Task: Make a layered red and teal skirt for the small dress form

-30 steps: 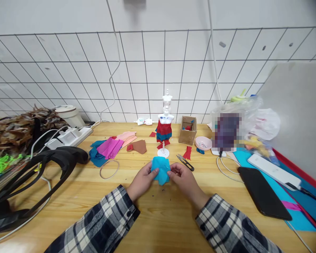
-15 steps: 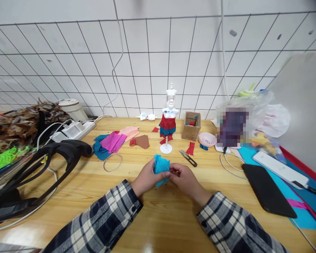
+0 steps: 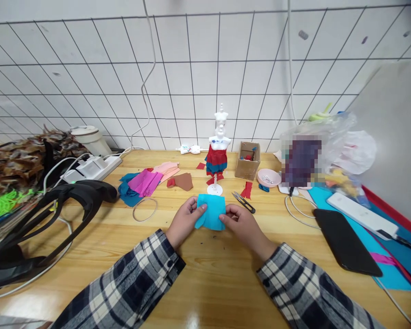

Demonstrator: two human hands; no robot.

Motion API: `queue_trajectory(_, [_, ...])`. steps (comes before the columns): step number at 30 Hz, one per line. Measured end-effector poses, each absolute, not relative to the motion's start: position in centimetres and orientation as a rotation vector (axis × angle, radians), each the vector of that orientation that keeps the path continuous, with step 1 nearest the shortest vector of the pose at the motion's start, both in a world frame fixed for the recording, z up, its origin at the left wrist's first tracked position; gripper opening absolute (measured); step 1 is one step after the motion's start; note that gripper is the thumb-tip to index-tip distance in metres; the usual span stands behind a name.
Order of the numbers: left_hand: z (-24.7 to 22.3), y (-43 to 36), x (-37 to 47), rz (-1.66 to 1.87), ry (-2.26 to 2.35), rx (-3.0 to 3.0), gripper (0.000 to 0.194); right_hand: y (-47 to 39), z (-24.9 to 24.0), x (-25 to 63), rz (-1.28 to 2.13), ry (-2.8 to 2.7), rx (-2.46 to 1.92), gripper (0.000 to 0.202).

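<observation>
Between my hands a piece of bright blue crepe paper (image 3: 213, 211) is spread out flat above the table. My left hand (image 3: 187, 220) pinches its left edge, where a flap folds downward. The right edge is pinched between the thumb and fingers of my right hand (image 3: 243, 225). Just behind the paper stands a small white dress form (image 3: 220, 142) on a round base, wearing a layered red and blue skirt (image 3: 216, 160). To the right of the base lie thread snips (image 3: 244, 202) and a red scrap (image 3: 246, 190).
Coloured paper pieces (image 3: 145, 183) and a ring-shaped band (image 3: 145, 210) lie left of centre. A cardboard box (image 3: 247, 165) and a pink bowl (image 3: 269, 178) stand back right. A black phone (image 3: 346, 241) lies right; a black headset frame (image 3: 85, 214) and power strip (image 3: 99, 170) are left.
The blue crepe paper was bunched up in my left hand and is now stretched flat between both hands. My right hand has moved slightly right and up, onto the paper's right edge.
</observation>
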State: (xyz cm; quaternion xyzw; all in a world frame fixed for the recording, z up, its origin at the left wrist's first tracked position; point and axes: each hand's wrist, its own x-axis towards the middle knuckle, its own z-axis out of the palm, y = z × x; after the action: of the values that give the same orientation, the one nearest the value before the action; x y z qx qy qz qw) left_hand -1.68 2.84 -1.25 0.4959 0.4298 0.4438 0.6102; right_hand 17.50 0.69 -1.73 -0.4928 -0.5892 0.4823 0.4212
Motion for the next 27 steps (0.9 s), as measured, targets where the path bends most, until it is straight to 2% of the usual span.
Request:
queue_trajectory(6, [-1.9,3.6,-2.2,1.086,1.025,1.125,0.032,1.0,-1.7,18.7,1.341,-1.331,-1.102,0.015])
queue_trajectory(10, [-2.0,3.6,-2.0,1.145,1.020,1.012,0.025,1.0,-1.4,18.8,1.383,-1.291,-1.048,0.019])
queue_trajectory(14, [-1.2,3.3,-1.9,1.140,0.950,0.872,0.031,1.1,-1.5,18.1,1.410,-1.299,-1.081,0.025])
queue_trajectory(19, [-0.1,2.3,-2.1,1.017,0.849,0.939,0.039,1.5,-2.6,17.6,1.452,-1.330,-1.066,0.025])
queue_trajectory(21, [0.1,1.7,-1.9,0.935,0.776,0.923,0.038,1.3,-2.7,17.4,1.329,-1.353,-1.121,0.032])
queue_trajectory(24, [0.2,1.0,-1.4,0.898,0.712,0.847,0.035,0.5,-2.0,17.3,0.867,-1.443,-1.245,0.039])
queue_trajectory(26, [0.2,0.8,-1.1,0.923,0.687,0.785,0.033,-0.3,-1.2,17.3,0.576,-1.520,-1.271,0.029])
queue_trajectory(27, [0.2,0.7,-1.0,0.934,0.673,0.763,0.033,-0.6,-0.8,17.2,0.545,-1.552,-1.253,0.025])
